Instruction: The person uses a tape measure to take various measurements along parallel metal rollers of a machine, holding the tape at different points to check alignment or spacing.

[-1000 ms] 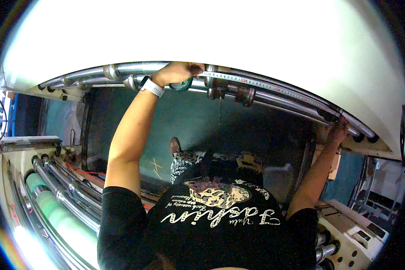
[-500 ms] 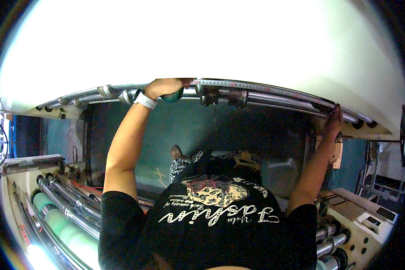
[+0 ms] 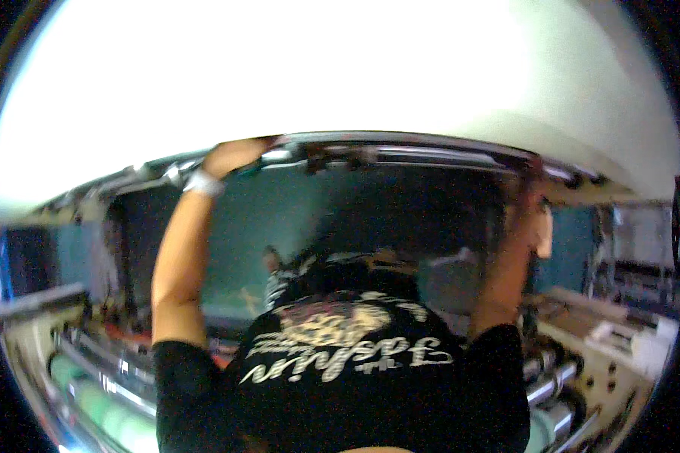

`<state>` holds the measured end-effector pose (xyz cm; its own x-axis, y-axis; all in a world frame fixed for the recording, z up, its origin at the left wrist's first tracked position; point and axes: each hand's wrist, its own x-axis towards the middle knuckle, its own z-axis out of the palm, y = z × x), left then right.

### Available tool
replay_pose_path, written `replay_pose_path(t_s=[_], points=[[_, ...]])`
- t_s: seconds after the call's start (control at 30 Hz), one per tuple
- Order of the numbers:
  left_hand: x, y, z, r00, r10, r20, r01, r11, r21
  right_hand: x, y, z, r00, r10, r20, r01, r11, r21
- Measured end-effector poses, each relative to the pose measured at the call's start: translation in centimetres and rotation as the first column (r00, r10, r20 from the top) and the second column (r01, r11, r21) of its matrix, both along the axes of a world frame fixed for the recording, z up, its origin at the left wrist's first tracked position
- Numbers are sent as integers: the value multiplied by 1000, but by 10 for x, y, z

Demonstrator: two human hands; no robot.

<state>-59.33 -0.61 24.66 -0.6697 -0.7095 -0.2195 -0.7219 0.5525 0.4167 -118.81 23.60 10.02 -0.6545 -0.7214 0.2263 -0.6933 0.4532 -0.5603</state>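
The view is blurred by motion. My left hand (image 3: 233,155), with a white band on its wrist, is raised and curled over the left part of a long metal bar (image 3: 400,151), with a small green object (image 3: 243,173) tucked under the fingers. My right hand (image 3: 531,183) reaches up to the bar's right end and touches it; its grip is too blurred to make out. A very large white roll (image 3: 340,75) fills the view just above the bar. My black printed shirt (image 3: 347,362) takes up the lower middle.
Behind the bar is a dark teal machine opening (image 3: 310,226). Several metal rollers and a pale green roller (image 3: 98,392) lie at the lower left. More rollers (image 3: 551,385) and a cream machine panel (image 3: 619,340) are at the lower right.
The view has tilted so the bar and both hands sit lower in the picture and the white roll fills more of it. Both hands stay on the bar.
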Motion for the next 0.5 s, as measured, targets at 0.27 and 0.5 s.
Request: replay_pose_path(t_s=[0.27, 0.5], points=[[-3, -1, -6, 997, 49, -58, -47, 998, 36, 93, -29, -8, 248, 187, 951, 669, 677, -307], [5, 0, 0, 1000, 13, -1, -13, 1000, -15, 106, -48, 16, 274, 293, 916, 710, 581, -398]])
